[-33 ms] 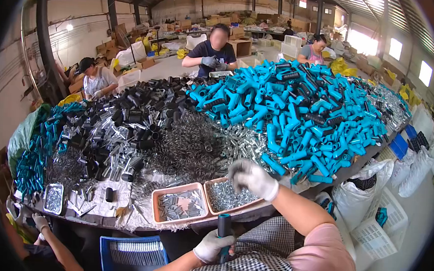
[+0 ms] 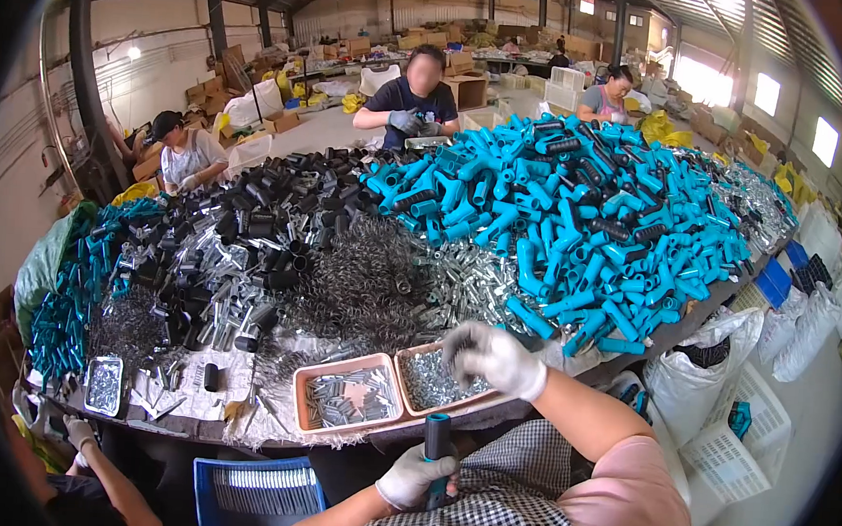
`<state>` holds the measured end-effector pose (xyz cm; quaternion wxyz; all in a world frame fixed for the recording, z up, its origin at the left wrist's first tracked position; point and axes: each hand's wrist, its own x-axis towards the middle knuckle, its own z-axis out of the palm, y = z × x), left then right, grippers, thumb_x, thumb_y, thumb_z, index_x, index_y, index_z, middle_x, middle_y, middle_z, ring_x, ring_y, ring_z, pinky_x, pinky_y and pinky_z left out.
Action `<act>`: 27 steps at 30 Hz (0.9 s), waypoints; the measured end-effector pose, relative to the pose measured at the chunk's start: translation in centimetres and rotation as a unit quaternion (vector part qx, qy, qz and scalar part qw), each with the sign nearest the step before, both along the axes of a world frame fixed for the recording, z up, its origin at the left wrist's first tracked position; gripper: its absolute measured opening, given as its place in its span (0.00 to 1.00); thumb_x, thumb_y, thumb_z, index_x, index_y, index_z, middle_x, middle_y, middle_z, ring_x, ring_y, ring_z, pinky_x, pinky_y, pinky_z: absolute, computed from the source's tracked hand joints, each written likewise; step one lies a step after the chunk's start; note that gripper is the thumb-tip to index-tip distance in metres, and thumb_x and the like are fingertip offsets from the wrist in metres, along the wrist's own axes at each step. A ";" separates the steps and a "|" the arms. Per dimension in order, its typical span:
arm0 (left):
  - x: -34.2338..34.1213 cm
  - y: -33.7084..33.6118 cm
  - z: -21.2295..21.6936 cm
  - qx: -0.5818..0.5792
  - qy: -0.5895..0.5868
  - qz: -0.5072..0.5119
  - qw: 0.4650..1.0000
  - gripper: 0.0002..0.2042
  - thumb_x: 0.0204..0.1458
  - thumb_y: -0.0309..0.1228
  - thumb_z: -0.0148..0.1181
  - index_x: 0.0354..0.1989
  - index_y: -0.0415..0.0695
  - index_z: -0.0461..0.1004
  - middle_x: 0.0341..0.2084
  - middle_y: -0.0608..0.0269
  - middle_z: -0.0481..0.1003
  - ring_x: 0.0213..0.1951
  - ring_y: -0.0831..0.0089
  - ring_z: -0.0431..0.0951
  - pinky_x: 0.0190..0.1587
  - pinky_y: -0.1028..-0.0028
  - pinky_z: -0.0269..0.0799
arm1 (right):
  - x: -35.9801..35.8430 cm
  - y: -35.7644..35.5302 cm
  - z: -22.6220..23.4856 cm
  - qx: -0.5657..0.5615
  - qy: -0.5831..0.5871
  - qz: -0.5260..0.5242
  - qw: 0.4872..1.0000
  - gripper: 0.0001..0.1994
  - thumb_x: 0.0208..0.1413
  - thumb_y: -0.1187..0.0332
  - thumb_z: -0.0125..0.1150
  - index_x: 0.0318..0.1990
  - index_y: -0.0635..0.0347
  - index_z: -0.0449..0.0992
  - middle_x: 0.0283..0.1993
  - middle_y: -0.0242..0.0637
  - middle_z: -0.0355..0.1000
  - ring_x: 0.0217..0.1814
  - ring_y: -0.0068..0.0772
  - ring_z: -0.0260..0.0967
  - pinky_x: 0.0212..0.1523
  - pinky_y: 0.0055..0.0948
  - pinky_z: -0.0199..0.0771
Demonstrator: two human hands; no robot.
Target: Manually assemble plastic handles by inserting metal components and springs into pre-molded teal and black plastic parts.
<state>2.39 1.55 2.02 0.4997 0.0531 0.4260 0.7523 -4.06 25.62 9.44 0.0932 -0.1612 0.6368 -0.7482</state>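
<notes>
My left hand (image 2: 415, 479) grips a dark teal and black tubular handle (image 2: 437, 440) upright in front of my checked apron, its round open end facing up. Over the right-hand pink tray (image 2: 412, 408), which is filled with small shiny metal parts (image 2: 430, 379), hovers my gloved right hand (image 2: 497, 356). Its fingers are curled inward, and whatever they may pinch is too small or hidden to name. Next to it, another pink tray (image 2: 301, 402) holds short metal pins (image 2: 347, 398) spread around a bare patch.
Beyond the trays rise heaps of teal handle shells (image 2: 559, 214), dark springs (image 2: 362, 279) and black sleeves (image 2: 290, 192). A blue chair (image 2: 258, 489) stands below the table edge. White sacks (image 2: 703, 377) and a white crate (image 2: 732, 465) are at right. Co-workers sit around the table.
My right hand has shifted slightly down and to the right above the tray of small metal parts. My left hand keeps the tubular handle in nearly the same place.
</notes>
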 end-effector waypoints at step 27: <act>-3.0 -0.8 -0.5 -0.369 0.602 -0.078 0.704 0.24 0.44 0.47 0.71 0.44 0.42 0.77 0.32 0.46 0.80 0.37 0.50 0.81 0.40 0.59 0.76 | 6.3 -2.0 -3.9 0.380 0.306 0.021 0.873 0.42 0.56 0.34 0.51 0.63 0.64 0.59 0.53 0.53 0.69 0.53 0.54 0.72 0.54 0.44 0.72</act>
